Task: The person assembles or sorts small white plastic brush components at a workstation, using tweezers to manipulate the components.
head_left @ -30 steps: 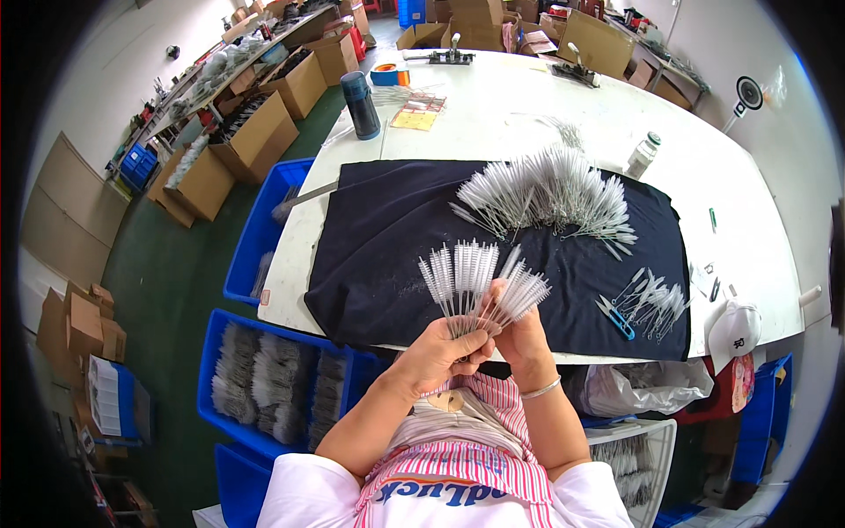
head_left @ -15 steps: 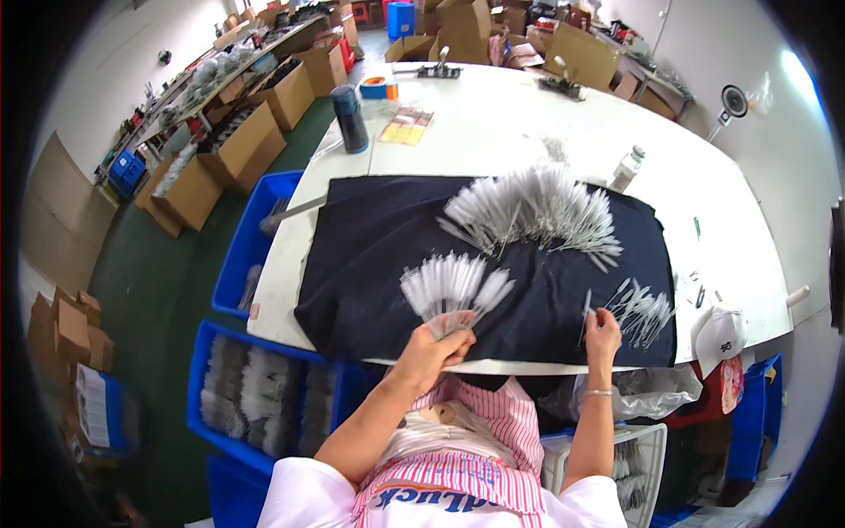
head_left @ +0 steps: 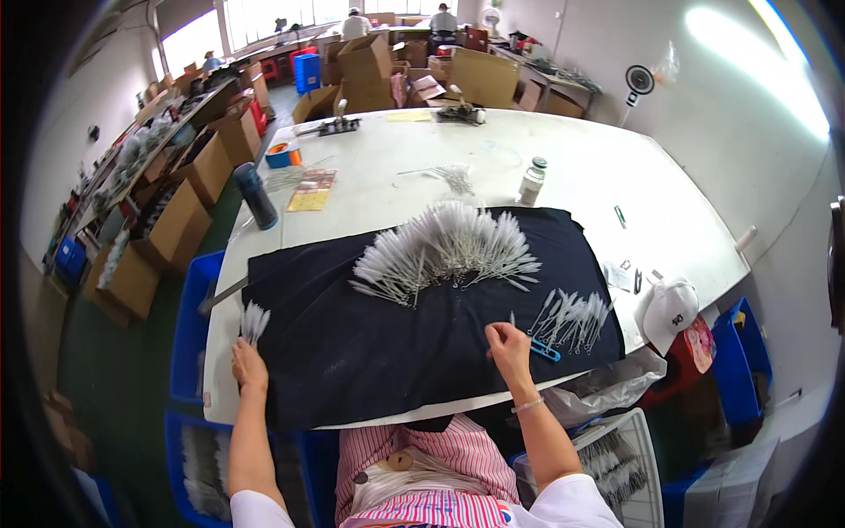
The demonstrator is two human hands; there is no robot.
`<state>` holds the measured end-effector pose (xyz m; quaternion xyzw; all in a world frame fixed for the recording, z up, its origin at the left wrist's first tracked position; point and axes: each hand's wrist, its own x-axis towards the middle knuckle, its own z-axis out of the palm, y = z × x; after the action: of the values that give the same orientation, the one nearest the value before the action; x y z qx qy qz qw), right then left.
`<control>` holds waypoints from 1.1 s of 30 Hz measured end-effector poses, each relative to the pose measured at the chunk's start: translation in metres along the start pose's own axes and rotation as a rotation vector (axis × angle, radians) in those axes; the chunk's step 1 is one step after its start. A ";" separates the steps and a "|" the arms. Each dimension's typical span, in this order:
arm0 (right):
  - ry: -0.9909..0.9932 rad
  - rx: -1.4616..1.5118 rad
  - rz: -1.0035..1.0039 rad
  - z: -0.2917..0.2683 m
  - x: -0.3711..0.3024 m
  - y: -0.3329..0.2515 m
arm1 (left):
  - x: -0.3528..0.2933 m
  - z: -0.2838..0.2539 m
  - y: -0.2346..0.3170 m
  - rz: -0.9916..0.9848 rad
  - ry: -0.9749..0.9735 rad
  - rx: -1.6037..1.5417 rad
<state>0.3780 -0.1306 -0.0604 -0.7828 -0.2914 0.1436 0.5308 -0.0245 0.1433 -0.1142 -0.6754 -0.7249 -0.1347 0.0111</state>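
Note:
At the left edge of the dark cloth, my left hand is closed round a bundle of small white-bristled brushes, bristles up. My right hand is pinched above the cloth's right half; a thin grey tip, seemingly a single brush, sticks up from its fingers. Just right of that hand lies a blue utility knife. A loose group of wire-handled brushes rests beyond the knife. Farther back, a large fanned heap of the same brushes lies with wire ends toward me.
On the white table stand a dark tumbler, a glass bottle and a white cap. Below its left edge are blue crates with brushes. A white basket sits at my lower right.
My left hand has swung to the table's left edge with brushes. My right hand has moved left of the loose group, uncovering the blue knife. The view has tilted up and turned right.

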 end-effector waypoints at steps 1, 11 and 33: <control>0.016 -0.008 0.006 -0.003 0.013 0.001 | 0.001 -0.009 0.003 -0.005 -0.016 0.004; -0.151 0.152 0.145 0.025 0.092 -0.022 | 0.001 -0.064 0.033 -0.015 -0.256 0.188; -0.181 -0.476 -0.394 0.149 0.111 -0.030 | -0.027 0.028 0.327 -0.763 -0.787 -1.537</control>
<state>0.3769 0.0568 -0.0823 -0.7976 -0.5087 0.0349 0.3222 0.3036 0.1398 -0.0871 -0.2115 -0.5612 -0.3327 -0.7278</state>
